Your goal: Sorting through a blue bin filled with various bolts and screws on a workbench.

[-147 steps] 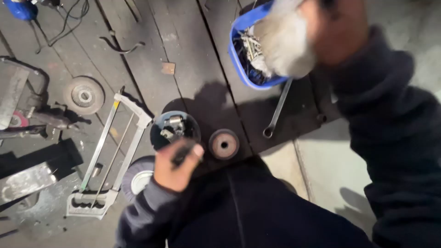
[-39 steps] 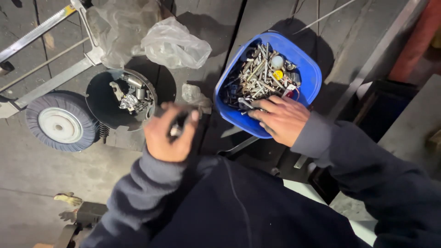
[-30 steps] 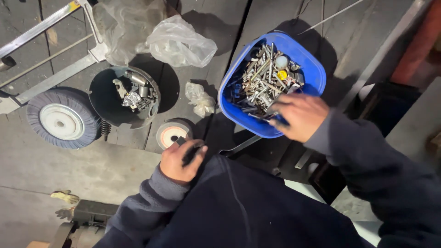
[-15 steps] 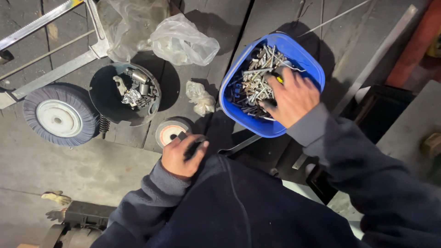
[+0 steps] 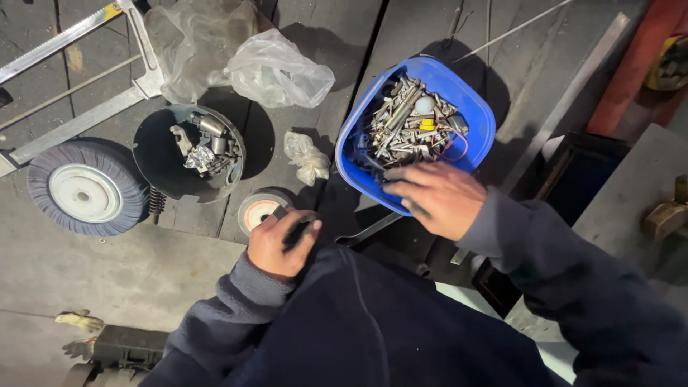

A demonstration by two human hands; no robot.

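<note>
Step in hand, as I judge it: sorting through loose hardware. My right hand rests over the near rim of the blue tub, fingers spread and reaching into the heap of bolts and screws; I cannot tell whether it grips any piece. My left hand is closed around a short dark tool, close to my body, just beside the small grinding disc. The next move probably calls for a fingertip pinch on one fastener without dragging its neighbours.
</note>
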